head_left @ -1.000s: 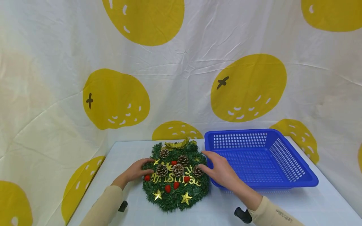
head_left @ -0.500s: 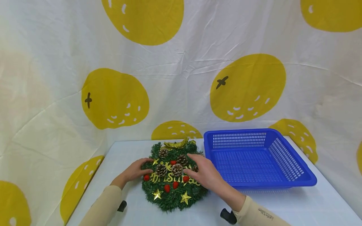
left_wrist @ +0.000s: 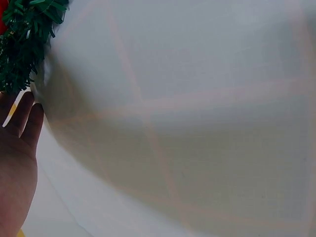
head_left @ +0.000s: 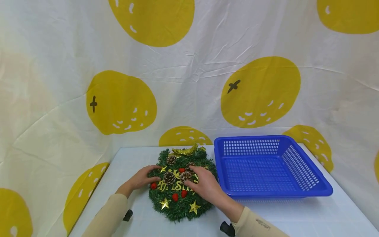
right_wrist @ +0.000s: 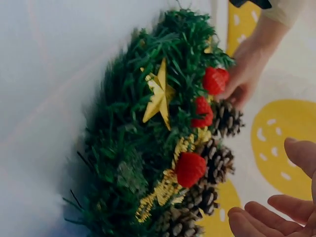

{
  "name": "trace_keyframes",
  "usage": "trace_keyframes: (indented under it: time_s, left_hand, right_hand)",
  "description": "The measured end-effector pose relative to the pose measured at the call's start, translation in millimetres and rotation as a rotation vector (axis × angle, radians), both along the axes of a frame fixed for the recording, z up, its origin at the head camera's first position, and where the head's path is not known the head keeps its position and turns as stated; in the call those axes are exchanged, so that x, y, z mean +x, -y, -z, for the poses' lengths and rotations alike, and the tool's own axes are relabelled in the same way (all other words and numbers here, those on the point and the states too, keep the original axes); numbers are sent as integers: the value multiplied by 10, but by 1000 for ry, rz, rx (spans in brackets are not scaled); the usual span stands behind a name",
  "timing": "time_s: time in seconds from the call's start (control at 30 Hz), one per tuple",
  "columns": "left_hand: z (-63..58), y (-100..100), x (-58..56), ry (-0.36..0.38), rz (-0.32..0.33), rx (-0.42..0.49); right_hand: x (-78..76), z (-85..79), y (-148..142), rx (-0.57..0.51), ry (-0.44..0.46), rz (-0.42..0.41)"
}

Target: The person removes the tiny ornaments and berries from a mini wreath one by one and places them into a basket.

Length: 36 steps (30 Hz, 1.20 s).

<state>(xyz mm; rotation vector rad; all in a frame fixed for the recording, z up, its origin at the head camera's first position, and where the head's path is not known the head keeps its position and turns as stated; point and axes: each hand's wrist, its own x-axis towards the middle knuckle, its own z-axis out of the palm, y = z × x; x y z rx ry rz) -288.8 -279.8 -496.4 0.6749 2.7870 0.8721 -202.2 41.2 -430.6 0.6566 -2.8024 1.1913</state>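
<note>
A green Christmas wreath lies on the table, bearing pine cones, red berries, gold stars, gold lettering and a gold bow at its far end. My left hand grips its left edge, thumb and fingers on the greenery; in the left wrist view some of its fingers are fairly straight beside the branches. Over the right half, my right hand is spread around a pine cone near the middle. A gap separates its fingers from the cones in the right wrist view.
A blue plastic basket with slotted walls stands just right of the wreath. Behind the white table hangs a cloth printed with yellow fruit.
My right hand has moved left from the wreath's right edge, over the pine cones toward the middle. The left hand and the wreath have stayed in place.
</note>
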Motion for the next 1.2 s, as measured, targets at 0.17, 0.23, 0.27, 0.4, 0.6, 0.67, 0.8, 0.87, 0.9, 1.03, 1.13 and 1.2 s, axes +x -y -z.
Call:
trace_keyframes:
  time_s: [0.17, 0.23, 0.27, 0.4, 0.6, 0.67, 0.8, 0.87, 0.9, 1.03, 1.13, 1.2]
  left_hand:
    - [5, 10, -6, -7, 16, 7]
    - [11, 15, -6, -9, 17, 8]
    - [10, 14, -5, -9, 18, 8]
    - [9, 7, 2, -6, 12, 8]
    - [-7, -6, 17, 5, 3, 1]
    - [-7, -7, 11, 4, 1, -3]
    - [1, -4, -2, 0, 4, -6]
    - [9, -2, -8, 1, 7, -2]
    - [12, 0, -11, 1, 8, -2]
    - [18, 3, -13, -1, 10, -5]
    - [7, 2, -2, -4, 12, -7]
    - [-8, 2, 12, -2, 15, -3]
  right_hand:
    - [-20, 76, 68, 26, 1, -1]
    - [-20, 94, 96, 38, 1, 5]
    - [-22, 107, 108, 45, -2, 11]
    - [-34, 157, 138, 59, -22, 23]
    - [-50, 235, 151, 75, -45, 34]
    - [-53, 248, 152, 73, -48, 39]
    - [-57, 269, 151, 55, -63, 41]
    - [-61, 276, 153, 52, -72, 40]
    - [-63, 280, 156, 48, -76, 39]
    - [-70, 292, 180, 55, -88, 49]
    - [-75, 307, 203, 62, -98, 63]
    - [-78, 317, 217, 64, -101, 69]
